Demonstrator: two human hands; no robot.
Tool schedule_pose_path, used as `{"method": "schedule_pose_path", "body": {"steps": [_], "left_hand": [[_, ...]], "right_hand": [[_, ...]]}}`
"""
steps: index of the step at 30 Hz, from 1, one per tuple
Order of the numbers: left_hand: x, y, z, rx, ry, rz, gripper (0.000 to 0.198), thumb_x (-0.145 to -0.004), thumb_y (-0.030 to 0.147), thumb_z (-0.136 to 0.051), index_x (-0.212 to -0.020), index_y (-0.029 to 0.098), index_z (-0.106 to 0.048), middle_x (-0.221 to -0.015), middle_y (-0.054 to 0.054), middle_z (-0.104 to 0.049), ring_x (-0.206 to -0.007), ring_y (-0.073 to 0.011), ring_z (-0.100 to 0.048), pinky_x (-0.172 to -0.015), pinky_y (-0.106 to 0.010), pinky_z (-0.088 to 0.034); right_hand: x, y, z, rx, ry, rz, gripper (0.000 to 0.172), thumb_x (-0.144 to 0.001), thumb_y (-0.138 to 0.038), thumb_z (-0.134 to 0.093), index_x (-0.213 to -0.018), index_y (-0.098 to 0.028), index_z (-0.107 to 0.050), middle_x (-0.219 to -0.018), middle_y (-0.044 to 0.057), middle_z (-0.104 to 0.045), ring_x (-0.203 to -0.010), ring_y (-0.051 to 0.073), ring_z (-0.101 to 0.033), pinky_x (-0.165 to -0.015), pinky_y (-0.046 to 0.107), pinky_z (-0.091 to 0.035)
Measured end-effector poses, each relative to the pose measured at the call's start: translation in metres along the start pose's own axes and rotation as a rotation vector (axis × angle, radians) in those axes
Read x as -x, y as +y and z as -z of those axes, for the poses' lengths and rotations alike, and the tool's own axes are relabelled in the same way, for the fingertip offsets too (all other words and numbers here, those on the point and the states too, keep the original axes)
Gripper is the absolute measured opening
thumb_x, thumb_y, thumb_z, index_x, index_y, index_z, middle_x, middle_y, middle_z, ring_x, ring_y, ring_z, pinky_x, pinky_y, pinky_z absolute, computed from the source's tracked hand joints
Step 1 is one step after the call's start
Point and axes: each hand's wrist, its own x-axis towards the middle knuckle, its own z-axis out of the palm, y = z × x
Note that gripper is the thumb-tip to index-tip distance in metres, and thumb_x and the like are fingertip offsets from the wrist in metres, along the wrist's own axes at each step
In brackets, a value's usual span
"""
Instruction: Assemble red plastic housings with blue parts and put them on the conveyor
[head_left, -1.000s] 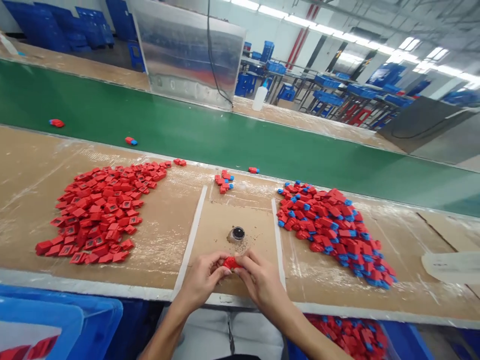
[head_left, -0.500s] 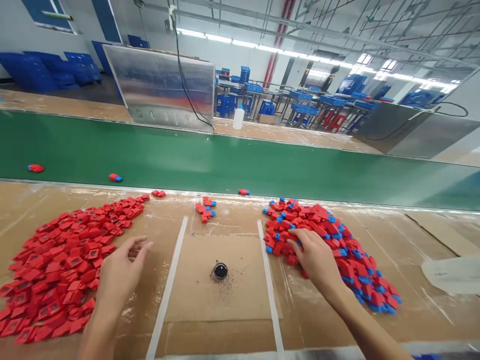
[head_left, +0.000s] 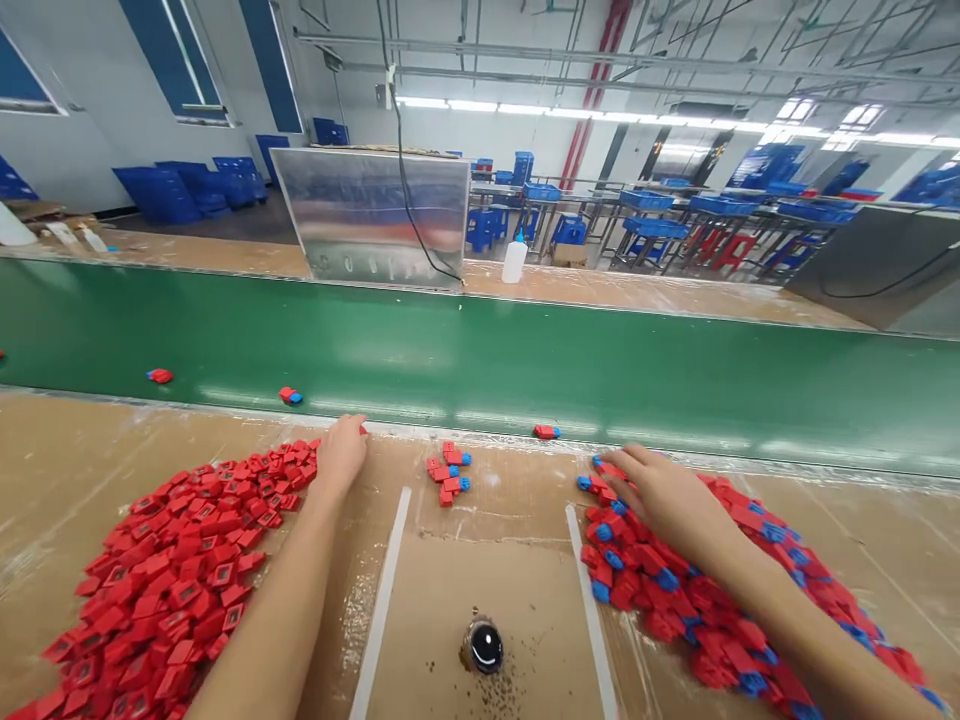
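My left hand point(head_left: 343, 455) is at the far tip of a pile of small red plastic pieces point(head_left: 187, 560), by the belt's edge. Its fingers are closed, with a bit of red showing at the fingertips. My right hand point(head_left: 660, 490) lies over the far side of a heap of red pieces with blue ends point(head_left: 652, 590). Its fingers are apart and bent down onto the pieces, the tips partly hidden. Between the hands sits a small cluster of red-and-blue pieces point(head_left: 448, 472). Nearer me, a small round cup of dark liquid point(head_left: 486, 645) stands on cardboard point(head_left: 427, 610).
A green conveyor belt point(head_left: 360, 340) runs across in front, carrying several red-and-blue pieces point(head_left: 291, 396). White tape strips point(head_left: 386, 590) flank the cardboard. Beyond the belt stand a metal panel point(head_left: 382, 215) and a white bottle point(head_left: 514, 260).
My left hand has moved forward to the pile's far tip and its fingers have closed. My right hand has shifted toward the heap's far edge. The view has turned left.
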Motion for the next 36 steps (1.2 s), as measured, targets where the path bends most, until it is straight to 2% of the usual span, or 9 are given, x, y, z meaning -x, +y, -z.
{"method": "schedule_pose_path", "body": {"steps": [3,7,11,15,19,23,26,30,36], "left_hand": [[0.0,0.001,-0.005,0.064,-0.035,0.009,0.023,-0.077,0.012,-0.051,-0.088,0.015,-0.071,-0.102,-0.018,-0.068,-0.101,-0.0348,-0.06,-0.088,-0.044,-0.043],[0.017,-0.004,0.006,0.225,-0.04,0.019,0.018,-0.075,0.018,-0.055,-0.082,0.019,-0.071,-0.09,-0.012,-0.07,-0.097,-0.0317,-0.061,-0.088,-0.042,-0.042],[0.054,-0.005,0.022,0.476,-0.059,0.076,0.025,-0.074,0.034,-0.059,-0.088,0.016,-0.07,-0.069,-0.005,-0.068,-0.075,-0.024,-0.064,-0.076,-0.036,-0.048],[0.117,0.005,0.023,0.729,-0.115,0.148,0.039,-0.072,0.045,-0.064,-0.09,0.011,-0.07,-0.07,-0.005,-0.069,-0.063,-0.0174,-0.063,-0.066,-0.031,-0.052],[0.183,0.016,0.013,1.1,-0.234,0.226,0.038,-0.075,0.043,-0.069,-0.101,0.015,-0.07,-0.088,-0.007,-0.072,-0.07,-0.0129,-0.063,-0.069,-0.026,-0.052],[0.227,0.014,0.008,1.511,-0.373,0.371,0.035,-0.07,0.028,-0.079,-0.102,0.017,-0.071,-0.093,-0.006,-0.071,-0.077,-0.0095,-0.062,-0.074,-0.02,-0.05],[0.247,0.013,0.007,1.562,-0.398,0.396,0.036,-0.068,0.021,-0.082,-0.102,0.018,-0.072,-0.094,-0.005,-0.071,-0.078,-0.0093,-0.062,-0.076,-0.02,-0.049],[0.265,0.021,0.001,1.562,-0.48,0.332,0.037,-0.068,0.024,-0.082,-0.104,0.019,-0.071,-0.094,-0.006,-0.072,-0.08,-0.0123,-0.063,-0.075,-0.023,-0.05],[0.292,0.031,-0.028,1.527,-0.471,0.267,0.035,-0.072,0.031,-0.078,-0.103,0.015,-0.072,-0.09,-0.008,-0.073,-0.077,-0.0132,-0.061,-0.074,-0.023,-0.048]], "right_hand": [[-0.061,0.009,-0.005,-0.065,-0.199,-0.022,0.029,-0.094,-0.019,-0.043,-0.119,-0.017,-0.059,-0.115,0.013,-0.061,-0.098,0.026,-0.062,-0.082,0.035,-0.047],[-0.114,0.021,-0.038,-0.108,-0.34,-0.018,0.028,-0.091,-0.018,-0.056,-0.119,-0.018,-0.058,-0.12,0.01,-0.06,-0.104,0.021,-0.06,-0.089,0.035,-0.048],[-0.131,0.026,-0.06,-0.137,-0.444,-0.046,0.03,-0.093,-0.033,-0.057,-0.118,-0.017,-0.058,-0.119,0.008,-0.06,-0.099,0.02,-0.061,-0.084,0.041,-0.053],[-0.127,0.022,-0.057,-0.155,-0.438,-0.1,0.03,-0.093,-0.032,-0.057,-0.119,-0.017,-0.057,-0.12,0.008,-0.059,-0.1,0.021,-0.061,-0.084,0.041,-0.053],[-0.108,-0.002,-0.041,-0.255,-0.338,-0.092,0.026,-0.093,-0.031,-0.056,-0.113,-0.015,-0.061,-0.109,0.008,-0.064,-0.093,0.019,-0.063,-0.081,0.037,-0.052],[-0.06,-0.043,-0.021,-0.448,-0.26,-0.002,0.03,-0.095,-0.025,-0.04,-0.115,-0.013,-0.061,-0.087,0.007,-0.071,-0.079,0.017,-0.066,-0.075,0.029,-0.051],[-0.005,-0.073,-0.009,-0.625,-0.29,0.096,0.034,-0.096,-0.028,-0.036,-0.12,-0.015,-0.057,-0.09,0.004,-0.072,-0.079,0.014,-0.068,-0.072,0.026,-0.053],[0.064,-0.098,0.002,-0.957,-0.324,0.215,0.031,-0.09,-0.028,-0.05,-0.119,-0.018,-0.057,-0.101,0.006,-0.07,-0.087,0.016,-0.067,-0.076,0.031,-0.055],[0.096,-0.117,0.0,-0.686,-0.116,0.235,0.024,-0.092,-0.022,-0.052,-0.115,-0.019,-0.061,-0.099,0.008,-0.067,-0.089,0.02,-0.063,-0.079,0.036,-0.052]]}}
